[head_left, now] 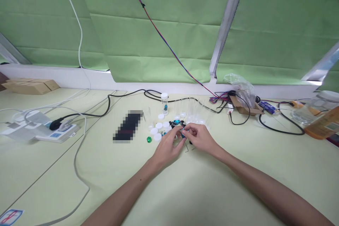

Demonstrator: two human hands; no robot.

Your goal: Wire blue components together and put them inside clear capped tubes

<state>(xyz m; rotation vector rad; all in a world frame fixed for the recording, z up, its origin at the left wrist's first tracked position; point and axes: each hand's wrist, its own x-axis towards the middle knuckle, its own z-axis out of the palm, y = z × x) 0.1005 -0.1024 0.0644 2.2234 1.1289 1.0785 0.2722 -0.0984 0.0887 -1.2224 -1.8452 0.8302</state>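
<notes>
My left hand [169,144] and my right hand [200,137] meet over the table, fingertips pinched around a small blue part [182,133]. Its kind cannot be made out, as my fingers cover most of it. Just beyond them lies a cluster of small blue and black parts [177,123]. White round caps [157,136] are spread to the left of my hands, with a green round piece [149,139] beside them. A thin L-shaped hex key [186,148] lies on the table below my fingers. Behind stands a clear tube with a white cap [164,104], blue bits inside.
Several clear tubes [192,109] stand behind my hands. A blurred-out dark rectangle [128,126] lies left. Further left is a power strip [57,132] with cables. A cardboard box [245,106], wires and an orange-labelled jar [323,123] are at right.
</notes>
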